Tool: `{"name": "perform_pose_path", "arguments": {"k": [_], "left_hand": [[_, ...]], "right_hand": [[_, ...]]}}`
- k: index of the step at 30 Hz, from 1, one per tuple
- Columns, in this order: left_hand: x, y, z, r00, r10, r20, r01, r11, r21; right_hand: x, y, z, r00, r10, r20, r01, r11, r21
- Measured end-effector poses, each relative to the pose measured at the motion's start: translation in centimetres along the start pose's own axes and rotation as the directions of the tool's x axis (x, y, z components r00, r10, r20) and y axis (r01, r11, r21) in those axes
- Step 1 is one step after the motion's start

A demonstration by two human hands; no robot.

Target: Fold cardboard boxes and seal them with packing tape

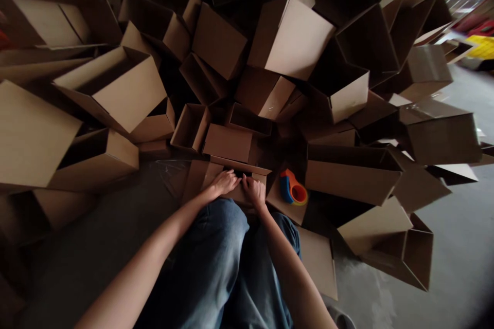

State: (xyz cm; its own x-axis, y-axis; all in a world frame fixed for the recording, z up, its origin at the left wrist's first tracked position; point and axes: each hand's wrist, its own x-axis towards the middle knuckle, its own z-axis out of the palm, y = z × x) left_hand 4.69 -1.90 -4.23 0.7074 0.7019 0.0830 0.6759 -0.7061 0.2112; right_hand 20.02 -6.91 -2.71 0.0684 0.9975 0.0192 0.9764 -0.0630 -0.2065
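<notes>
Just past my knees, a small cardboard box (198, 177) lies with a dark gap between its flaps. My left hand (226, 183) rests at that gap, its fingers bent over the edge of the near flap. Close beside it, my right hand (253, 191) is closed on the same flap, thumb side toward the left hand. The fingertips are partly lost in shadow. To the right of the box, an orange and blue tape dispenser (286, 186) lies on a piece of cardboard (278, 200).
Open cardboard boxes pile up ahead and to both sides, among them a long box (349, 180) at right and a large one (116, 95) at left. Grey floor (116, 247) shows around my legs. A flat cardboard sheet (316, 262) lies beside my right leg.
</notes>
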Motion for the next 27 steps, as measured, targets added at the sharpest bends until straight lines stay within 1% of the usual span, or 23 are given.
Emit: {"name": "perform_pose_path", "arguments": {"k": [6, 10, 12, 15, 20, 27], "left_hand": [[-0.1, -0.7, 0.3, 0.989, -0.004, 0.15, 0.004, 1.0, -0.004], [-0.1, -0.6, 0.5, 0.976, -0.05, 0.212, 0.056, 0.998, -0.024], [0.0, -0.5, 0.5, 0.968, -0.082, 0.237, 0.091, 0.995, -0.029], [0.3, -0.3, 0.1, 0.954, -0.133, 0.267, 0.143, 0.989, -0.02], [1.0, 0.2, -1.0, 0.93, -0.22, 0.293, 0.226, 0.974, 0.016], [1.3, 0.3, -1.5, 0.909, -0.278, 0.311, 0.283, 0.959, 0.029]], "right_hand": [[-0.2, 0.1, -0.2, 0.986, -0.168, -0.017, 0.169, 0.985, 0.029], [0.1, -0.1, -0.1, 0.967, -0.253, -0.02, 0.254, 0.966, 0.044], [0.3, -0.2, 0.1, 0.959, -0.284, -0.004, 0.284, 0.957, 0.053], [0.7, -0.2, 0.5, 0.954, -0.297, 0.047, 0.294, 0.954, 0.061], [1.4, -0.1, 0.8, 0.95, -0.281, 0.136, 0.275, 0.96, 0.062], [1.8, -0.2, 0.7, 0.956, -0.228, 0.186, 0.222, 0.974, 0.053]]}}
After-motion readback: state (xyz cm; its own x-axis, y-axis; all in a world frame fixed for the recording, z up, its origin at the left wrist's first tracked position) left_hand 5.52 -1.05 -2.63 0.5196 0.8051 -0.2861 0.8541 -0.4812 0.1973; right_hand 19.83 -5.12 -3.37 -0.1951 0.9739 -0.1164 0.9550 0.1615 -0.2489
